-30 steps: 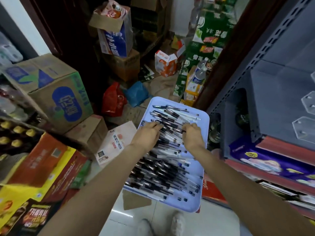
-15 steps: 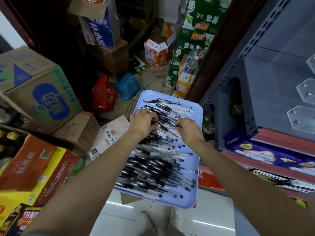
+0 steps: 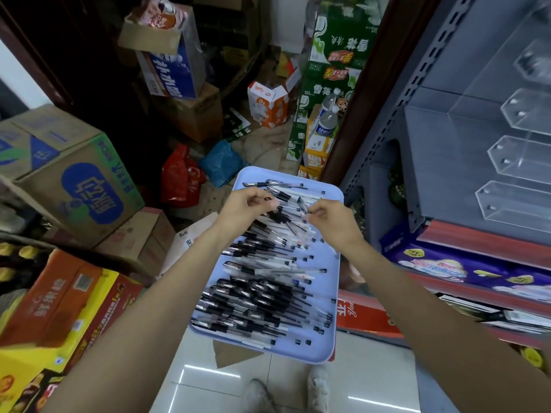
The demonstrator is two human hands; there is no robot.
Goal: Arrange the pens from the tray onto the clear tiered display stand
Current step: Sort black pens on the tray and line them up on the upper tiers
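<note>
My forearms hid part of the pens (image 3: pixel 262 296) heaped across the blue tray (image 3: pixel 325 350), and the clear tiered stand (image 3: pixel 518 162) on the shelf to my right ran off the frame edge. Over the tray's far end, my left hand (image 3: pixel 249 204) and right hand (image 3: pixel 331 217) hovered close together, each curled and pinching pens; how many was blurred.

Carrier: pale blue rectangular plastic tray (image 3: pixel 331 263).
On it: loose heap of black-and-clear pens (image 3: pixel 262 305).
Under tray: support hidden, possibly a box.
</note>
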